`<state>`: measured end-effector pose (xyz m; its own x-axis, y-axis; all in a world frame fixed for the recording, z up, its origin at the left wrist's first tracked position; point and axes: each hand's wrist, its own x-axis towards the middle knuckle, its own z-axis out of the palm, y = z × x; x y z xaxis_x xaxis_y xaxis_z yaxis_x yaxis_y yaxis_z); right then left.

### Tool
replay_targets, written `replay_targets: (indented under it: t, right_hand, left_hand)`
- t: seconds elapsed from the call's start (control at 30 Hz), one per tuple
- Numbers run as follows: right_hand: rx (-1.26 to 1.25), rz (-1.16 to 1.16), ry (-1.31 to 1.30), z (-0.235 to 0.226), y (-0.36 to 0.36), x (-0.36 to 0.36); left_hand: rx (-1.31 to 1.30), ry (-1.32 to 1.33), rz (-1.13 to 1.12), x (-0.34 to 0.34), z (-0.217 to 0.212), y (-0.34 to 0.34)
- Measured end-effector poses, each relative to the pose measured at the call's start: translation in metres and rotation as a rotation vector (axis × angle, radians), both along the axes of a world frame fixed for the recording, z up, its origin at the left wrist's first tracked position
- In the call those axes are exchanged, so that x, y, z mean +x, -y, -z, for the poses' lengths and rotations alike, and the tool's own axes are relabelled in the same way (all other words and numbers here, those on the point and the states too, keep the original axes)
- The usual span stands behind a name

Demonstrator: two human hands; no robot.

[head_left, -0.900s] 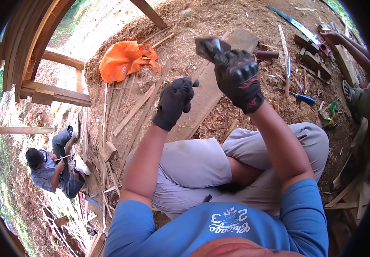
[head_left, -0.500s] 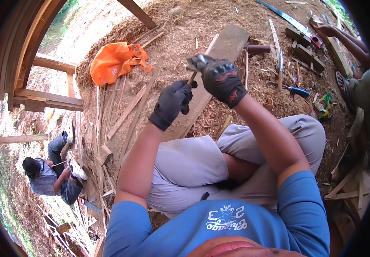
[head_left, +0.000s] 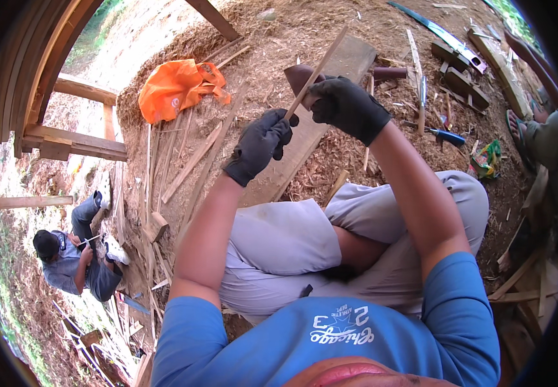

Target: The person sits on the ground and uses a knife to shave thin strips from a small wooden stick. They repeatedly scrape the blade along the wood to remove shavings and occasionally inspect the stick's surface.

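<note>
In my gloved left hand (head_left: 267,143) the fingers are closed round the lower part of a thin wooden stick (head_left: 326,59), which slants up and away to the right. My gloved right hand (head_left: 348,108) pinches a reddish-brown piece of sandpaper (head_left: 299,78) against the stick, a little above the left hand. The sandpaper's loose end sticks out on the left side of the stick. Beneath both hands lies a wide wooden board (head_left: 351,57). The stick's lower end is hidden by the left glove.
An orange bag (head_left: 174,90) lies left of the board, near long wood strips (head_left: 192,164). To the right are a brown roll (head_left: 392,73), wooden hand planes (head_left: 466,87), a blue-handled tool (head_left: 448,137) and a handsaw (head_left: 430,27). Another person (head_left: 75,261) sits at far left.
My right hand has turned over and shifted slightly right and down. The stick's upper length and the sandpaper's flap now show; before, the right hand covered the stick's upper part.
</note>
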<state>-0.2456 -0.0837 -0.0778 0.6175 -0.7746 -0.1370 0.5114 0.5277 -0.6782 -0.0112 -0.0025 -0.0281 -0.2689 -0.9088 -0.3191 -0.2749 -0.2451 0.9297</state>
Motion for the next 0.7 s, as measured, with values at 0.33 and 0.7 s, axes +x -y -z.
replay_targets:
  t: [0.33, 0.7]
  right_hand:
    - [-0.095, -0.188, 0.011, -0.032, -0.017, 0.002]
    - [-0.285, -0.044, -0.317, -0.022, -0.017, 0.004]
  left_hand:
    - [-0.084, 0.010, -0.031, -0.003, -0.004, -0.001]
    - [-0.165, 0.088, -0.020, -0.001, -0.004, 0.000]
